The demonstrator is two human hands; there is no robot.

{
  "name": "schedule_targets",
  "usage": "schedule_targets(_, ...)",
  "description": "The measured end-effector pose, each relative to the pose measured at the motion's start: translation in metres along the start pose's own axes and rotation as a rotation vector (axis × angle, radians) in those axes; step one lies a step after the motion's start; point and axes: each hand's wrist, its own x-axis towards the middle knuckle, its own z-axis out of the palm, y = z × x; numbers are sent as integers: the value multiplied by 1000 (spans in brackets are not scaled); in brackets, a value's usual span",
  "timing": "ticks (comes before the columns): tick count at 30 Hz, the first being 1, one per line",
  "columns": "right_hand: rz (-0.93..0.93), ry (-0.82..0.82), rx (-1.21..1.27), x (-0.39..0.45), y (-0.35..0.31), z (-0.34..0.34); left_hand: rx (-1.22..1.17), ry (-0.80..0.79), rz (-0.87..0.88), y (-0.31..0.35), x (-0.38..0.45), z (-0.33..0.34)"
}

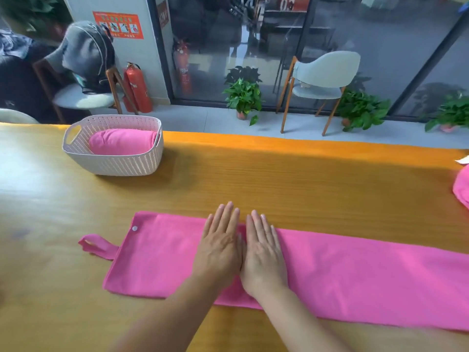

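Note:
A long pink towel (355,275) lies folded into a flat strip across the wooden table (228,174), running from left of centre off the right edge. A loop strap (97,246) and a white snap button (134,228) sit at its left end. My left hand (219,246) and my right hand (264,252) lie side by side, palms down, fingers straight, pressing on the towel's middle. A white woven basket (114,163) stands at the far left of the table with a rolled pink towel (121,142) inside it.
More pink cloth (462,186) lies at the table's right edge. Beyond the table are two chairs (322,80), potted plants (243,95), red fire extinguishers (137,87) and a glass wall.

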Motion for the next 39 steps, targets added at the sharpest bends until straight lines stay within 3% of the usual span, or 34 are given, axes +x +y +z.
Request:
schedule_targets(4,27,-40,-52,-14,48,-11,101,-124,-34,20,0,25)
schedule_targets(11,178,-77,-159,-35,158,-57,252,-172,-89,25,1,29)
schedule_targets(16,34,-58,8,-36,155,-61,63,-82,90,119,11,65)
schedule_targets(18,-6,-77,7,-45,165,-60,33,-113,70,152,11,83)
schedule_targets(25,205,-93,-141,-72,293,-104,221,-161,-34,162,13,96)
schedule_targets(32,81,-94,-49,-74,292,-108,94,-182,162,272,33,140)
schedule_targets(39,310,-67,-144,-104,393,-139,234,-275,108,278,28,141)
